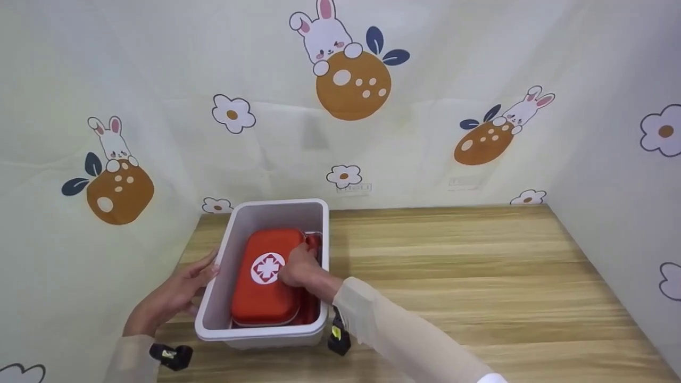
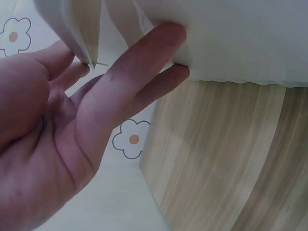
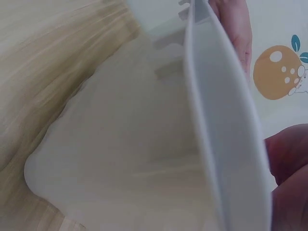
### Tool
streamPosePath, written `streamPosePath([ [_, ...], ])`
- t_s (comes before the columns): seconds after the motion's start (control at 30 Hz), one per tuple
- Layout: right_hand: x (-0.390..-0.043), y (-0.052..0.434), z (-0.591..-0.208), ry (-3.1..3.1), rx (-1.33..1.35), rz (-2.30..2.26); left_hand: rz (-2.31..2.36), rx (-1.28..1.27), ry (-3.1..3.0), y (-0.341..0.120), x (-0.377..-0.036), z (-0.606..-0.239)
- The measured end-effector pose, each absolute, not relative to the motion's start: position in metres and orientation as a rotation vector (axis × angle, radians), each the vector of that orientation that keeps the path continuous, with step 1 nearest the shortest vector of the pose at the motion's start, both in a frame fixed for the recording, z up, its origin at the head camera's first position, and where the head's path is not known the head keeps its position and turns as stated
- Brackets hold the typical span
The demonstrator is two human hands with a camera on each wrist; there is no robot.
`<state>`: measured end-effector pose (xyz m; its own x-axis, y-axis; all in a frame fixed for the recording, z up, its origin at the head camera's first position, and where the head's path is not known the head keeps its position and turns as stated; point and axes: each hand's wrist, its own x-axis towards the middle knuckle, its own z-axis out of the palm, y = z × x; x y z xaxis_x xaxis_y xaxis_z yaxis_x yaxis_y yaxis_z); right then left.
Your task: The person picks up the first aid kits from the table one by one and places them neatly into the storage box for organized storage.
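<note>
A white plastic bin (image 1: 262,333) stands at the left of the wooden table. Inside it lies a red first-aid case (image 1: 260,290) with a white cross on its lid. My right hand (image 1: 302,256) reaches into the bin and curls its fingers over the case's right edge, next to the bin's right wall. My left hand (image 1: 205,270) rests flat against the outside of the bin's left wall. In the left wrist view its straight fingers (image 2: 144,72) touch the bin (image 2: 240,38). The right wrist view shows mostly the bin's outer wall (image 3: 144,144) and rim.
The wooden table (image 1: 452,266) stretches bare to the right of the bin. Cloth walls printed with rabbits and flowers (image 1: 351,80) close in the left, back and right sides. The bin sits close to the left wall.
</note>
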<state>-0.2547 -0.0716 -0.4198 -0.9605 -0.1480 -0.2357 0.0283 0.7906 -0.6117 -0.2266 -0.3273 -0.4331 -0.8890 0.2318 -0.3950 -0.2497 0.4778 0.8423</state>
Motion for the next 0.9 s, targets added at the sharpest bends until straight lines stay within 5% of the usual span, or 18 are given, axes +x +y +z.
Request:
streamPosePath([
  [0.4, -0.252, -0.065, -0.415, 2.644, -0.109, -1.191, 1.428, 0.029, 2.251, -0.328, -0.225, -0.431],
  [0.9, -0.266, -0.038, -0.418, 2.623, -0.497, -1.568, 1.139, 0.041, 2.453, -0.316, -0.230, -0.410],
])
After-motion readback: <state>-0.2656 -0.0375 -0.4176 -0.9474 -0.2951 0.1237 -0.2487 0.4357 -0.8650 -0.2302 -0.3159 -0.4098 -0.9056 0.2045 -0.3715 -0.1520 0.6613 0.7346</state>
